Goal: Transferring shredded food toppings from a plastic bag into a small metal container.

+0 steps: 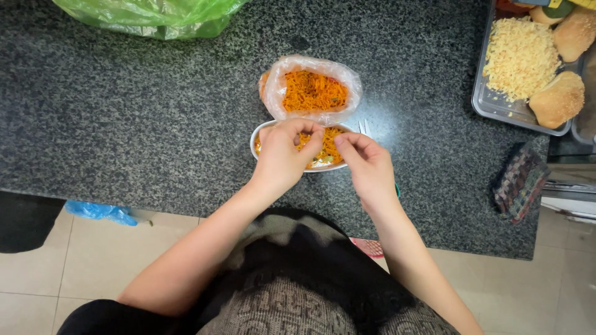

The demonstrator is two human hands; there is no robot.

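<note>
Mid-frame, both hands, left (pixel 282 155) and right (pixel 366 162), pinch orange shreds narrowly over the bowl (pixel 257 138); next probably another pinch from the bag (pixel 310 90).

Speckled dark counter (pixel 155 111): white bowl (pixel 256 138), noodle bag (pixel 310 93), green bag (pixel 155 15), metal tray (pixel 490 105), cloth (pixel 518 180).

under my fingers (pixel 310 139) the strands in the white bowl (pixel 256 139) are orange, same as those in the clear bag (pixel 310 90). the bench (pixel 155 111) is black speckled with grey. a green bag (pixel 155 15), pale yellow shreds (pixel 520 59) in a steel tray (pixel 490 105), tan buns (pixel 559 99), a striped dark cloth (pixel 518 183).
</note>
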